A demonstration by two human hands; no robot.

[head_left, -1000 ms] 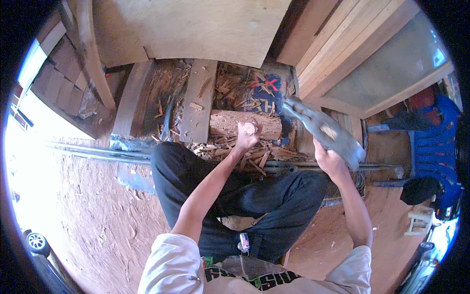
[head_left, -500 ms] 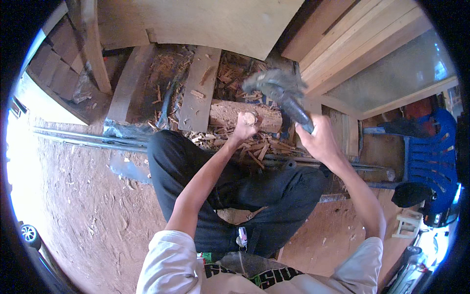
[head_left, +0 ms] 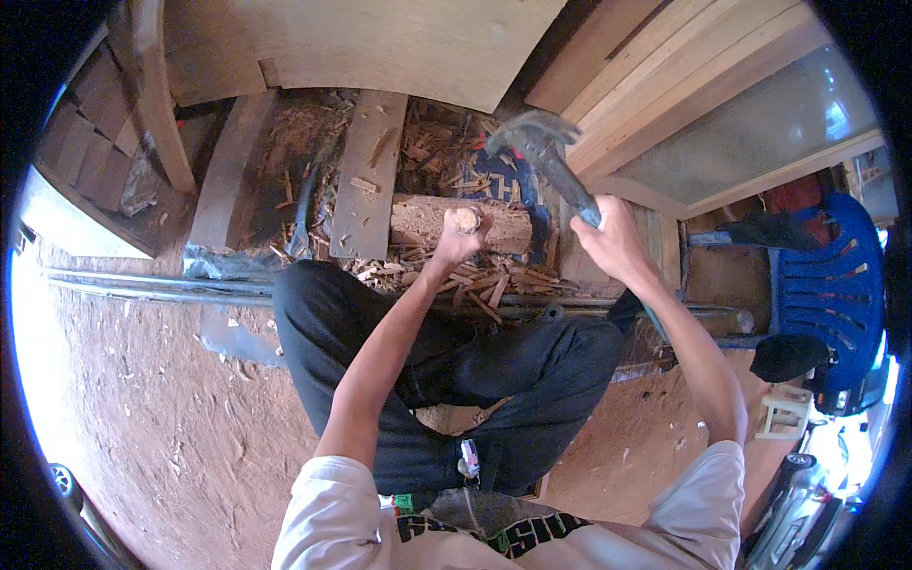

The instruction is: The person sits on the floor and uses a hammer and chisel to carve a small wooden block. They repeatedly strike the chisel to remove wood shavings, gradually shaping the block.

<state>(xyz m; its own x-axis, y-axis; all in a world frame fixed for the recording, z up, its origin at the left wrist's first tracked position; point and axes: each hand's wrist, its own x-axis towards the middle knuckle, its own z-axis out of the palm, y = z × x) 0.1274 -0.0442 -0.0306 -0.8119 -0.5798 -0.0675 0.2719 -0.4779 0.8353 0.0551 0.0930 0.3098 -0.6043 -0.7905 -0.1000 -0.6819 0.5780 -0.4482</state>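
Reddish earth floor (head_left: 171, 380) spreads to either side of the seated person's dark trousers (head_left: 332, 332). The left hand (head_left: 463, 237) is clamped around a round wooden handle (head_left: 467, 221), its pale butt facing up and its lower end hidden by the fist, over the middle of a short, rough wooden block (head_left: 418, 223). Well apart from it, the right hand (head_left: 613, 237) grips a hammer (head_left: 543, 157) with a curved, claw-like head, raised, with open space between head and left fist. The block's left end meets the edge of a grey plank (head_left: 368, 180); past its right end shows a strip of blue sheet (head_left: 541, 204). Splintered wood chips (head_left: 494, 285) fill the near side, edged by metal pipes (head_left: 152, 287). Farther out, a plywood sheet (head_left: 380, 38) ends just beyond the hammer head. To the right stand a framed glass panel (head_left: 769, 142), a blue plastic chair (head_left: 826, 275) and a white stool (head_left: 785, 410).
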